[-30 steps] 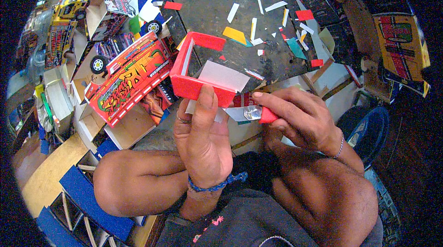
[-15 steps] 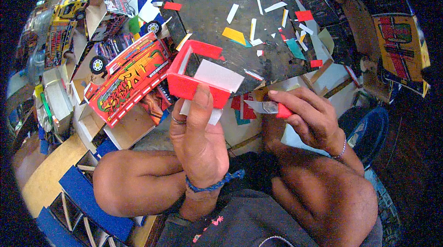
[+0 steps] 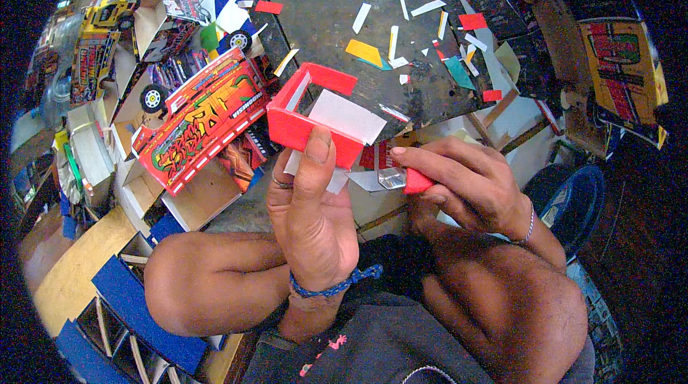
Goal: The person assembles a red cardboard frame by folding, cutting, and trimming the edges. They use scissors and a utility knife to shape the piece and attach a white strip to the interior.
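My left hand (image 3: 315, 223) is closed on a small red open-sided box (image 3: 315, 139), thumb pressed on its near wall and palm turned up. White card (image 3: 351, 117) shows inside the box, and white strips hang below it. In my right hand (image 3: 476, 183) is a cutter blade (image 3: 391, 179) with a red wrapped grip (image 3: 418, 182), pinched between thumb and fingers. The blade points left, close to the lower right corner of the box; I cannot tell whether it touches the hanging white strip.
Beyond my hands lies a dark board (image 3: 322, 22) strewn with coloured and white offcuts. To the left stand a toy truck body with a red printed panel (image 3: 208, 122) and other printed boxes (image 3: 168, 15). A yellow printed panel (image 3: 622, 76) is at far right.
My right hand has brought the blade left and slightly down, right up to the red box. The box has shifted a little to the right in my left hand.
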Action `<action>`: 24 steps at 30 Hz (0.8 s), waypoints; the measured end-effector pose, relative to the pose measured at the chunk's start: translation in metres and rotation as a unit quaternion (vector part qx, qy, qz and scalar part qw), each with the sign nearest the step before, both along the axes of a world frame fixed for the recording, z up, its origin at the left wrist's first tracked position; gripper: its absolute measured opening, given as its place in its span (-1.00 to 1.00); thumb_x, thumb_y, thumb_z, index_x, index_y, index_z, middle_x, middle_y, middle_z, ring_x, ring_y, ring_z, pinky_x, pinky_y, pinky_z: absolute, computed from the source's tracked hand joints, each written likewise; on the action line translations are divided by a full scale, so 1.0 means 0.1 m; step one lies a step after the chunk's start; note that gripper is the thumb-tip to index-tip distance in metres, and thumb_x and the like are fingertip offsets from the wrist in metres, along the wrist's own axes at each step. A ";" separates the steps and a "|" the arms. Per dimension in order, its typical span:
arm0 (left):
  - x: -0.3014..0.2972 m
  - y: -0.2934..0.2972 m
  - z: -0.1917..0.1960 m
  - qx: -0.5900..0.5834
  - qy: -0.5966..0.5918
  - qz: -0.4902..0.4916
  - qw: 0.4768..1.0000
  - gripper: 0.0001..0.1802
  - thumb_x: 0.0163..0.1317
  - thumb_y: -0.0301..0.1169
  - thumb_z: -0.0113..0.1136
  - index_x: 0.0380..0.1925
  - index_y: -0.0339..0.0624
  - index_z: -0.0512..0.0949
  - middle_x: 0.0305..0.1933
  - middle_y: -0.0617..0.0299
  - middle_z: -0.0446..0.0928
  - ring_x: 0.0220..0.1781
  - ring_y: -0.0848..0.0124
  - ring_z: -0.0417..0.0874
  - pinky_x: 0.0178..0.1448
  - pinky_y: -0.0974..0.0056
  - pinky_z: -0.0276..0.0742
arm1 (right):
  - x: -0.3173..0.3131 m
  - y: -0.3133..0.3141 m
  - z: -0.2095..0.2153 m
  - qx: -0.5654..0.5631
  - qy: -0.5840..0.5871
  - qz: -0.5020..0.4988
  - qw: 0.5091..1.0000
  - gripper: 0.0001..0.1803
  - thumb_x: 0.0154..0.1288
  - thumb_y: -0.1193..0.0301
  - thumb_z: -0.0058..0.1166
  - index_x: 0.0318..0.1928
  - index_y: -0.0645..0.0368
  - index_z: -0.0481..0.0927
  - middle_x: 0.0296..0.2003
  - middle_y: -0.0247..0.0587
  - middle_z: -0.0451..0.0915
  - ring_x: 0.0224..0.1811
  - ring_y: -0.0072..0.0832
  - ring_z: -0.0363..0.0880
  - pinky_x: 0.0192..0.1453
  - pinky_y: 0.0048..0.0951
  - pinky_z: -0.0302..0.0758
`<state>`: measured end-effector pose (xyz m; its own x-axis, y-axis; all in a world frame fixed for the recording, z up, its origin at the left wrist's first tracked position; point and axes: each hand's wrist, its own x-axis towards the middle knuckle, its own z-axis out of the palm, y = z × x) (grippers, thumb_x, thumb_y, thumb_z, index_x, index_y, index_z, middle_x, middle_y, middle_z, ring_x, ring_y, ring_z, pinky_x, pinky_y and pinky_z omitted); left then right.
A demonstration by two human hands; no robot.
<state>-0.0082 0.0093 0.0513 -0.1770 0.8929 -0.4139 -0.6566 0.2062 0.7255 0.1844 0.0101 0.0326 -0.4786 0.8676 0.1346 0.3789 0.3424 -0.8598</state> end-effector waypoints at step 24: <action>-0.02 -0.04 -0.03 -0.007 -0.018 -0.027 0.999 -0.70 0.40 -0.39 0.24 0.10 -0.20 0.59 0.07 0.22 0.64 0.12 0.43 0.62 0.30 0.17 0.44 | 0.03 0.00 -0.06 0.026 -0.032 0.013 0.999 -0.53 0.51 0.14 -0.02 0.22 0.16 0.59 -0.20 -0.07 0.66 -0.28 -0.20 0.67 -0.22 -0.26 0.61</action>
<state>-0.0097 0.0050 0.0479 -0.1143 0.8951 -0.4309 -0.6694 0.2511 0.6992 0.1873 0.0101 0.0265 -0.5102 0.8472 0.1482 0.4230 0.3971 -0.8145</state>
